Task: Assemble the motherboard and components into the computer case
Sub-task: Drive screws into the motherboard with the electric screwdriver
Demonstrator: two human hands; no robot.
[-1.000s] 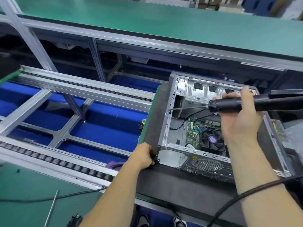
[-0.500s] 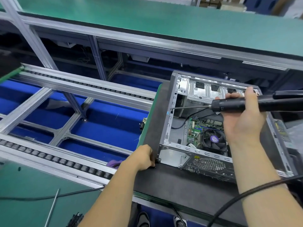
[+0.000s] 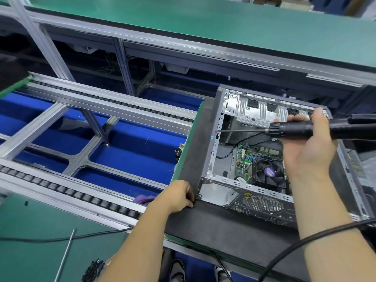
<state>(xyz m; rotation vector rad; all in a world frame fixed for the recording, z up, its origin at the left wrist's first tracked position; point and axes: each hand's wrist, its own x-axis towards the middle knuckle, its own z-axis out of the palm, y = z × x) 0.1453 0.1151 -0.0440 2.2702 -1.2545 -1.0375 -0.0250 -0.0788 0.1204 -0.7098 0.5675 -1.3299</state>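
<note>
An open grey computer case [image 3: 219,192] lies on its side on a black mat [image 3: 219,226]. Inside it sits a green motherboard [image 3: 245,162] with a black CPU fan [image 3: 269,173]. My right hand [image 3: 309,145] grips a black electric screwdriver [image 3: 317,129] held level above the case, its thin bit pointing left at the case's left rail. My left hand [image 3: 179,197] grips the case's near left corner, fingers curled at the edge. The screwdriver's black cable [image 3: 301,241] crosses my right forearm.
A roller conveyor frame [image 3: 85,192] with blue flooring beneath stretches left of the mat. A green bench [image 3: 30,241] near me carries a metal rod [image 3: 66,253], a black cable and a heap of black screws [image 3: 94,269]. Another green bench [image 3: 203,23] runs behind.
The case, mat and both hands hold the same pose relative to each other; only the view has drifted slightly, placing them a little further right and lower.
</note>
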